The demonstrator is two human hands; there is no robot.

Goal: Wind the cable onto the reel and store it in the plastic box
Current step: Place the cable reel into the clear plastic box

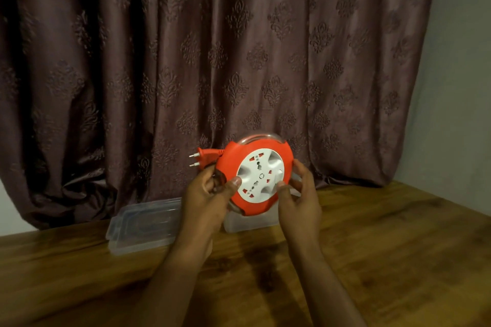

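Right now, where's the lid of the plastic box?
In the head view the clear lid lies flat on the wooden table, left of the left hand and in front of the curtain.

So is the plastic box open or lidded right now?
Open: the lid lies on the table left of the box, apart from it. The reel, held above, hides most of the box.

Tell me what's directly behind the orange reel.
Behind the orange reel, held up by both hands, a clear plastic box sits on the table. The reel hides its upper part and contents.
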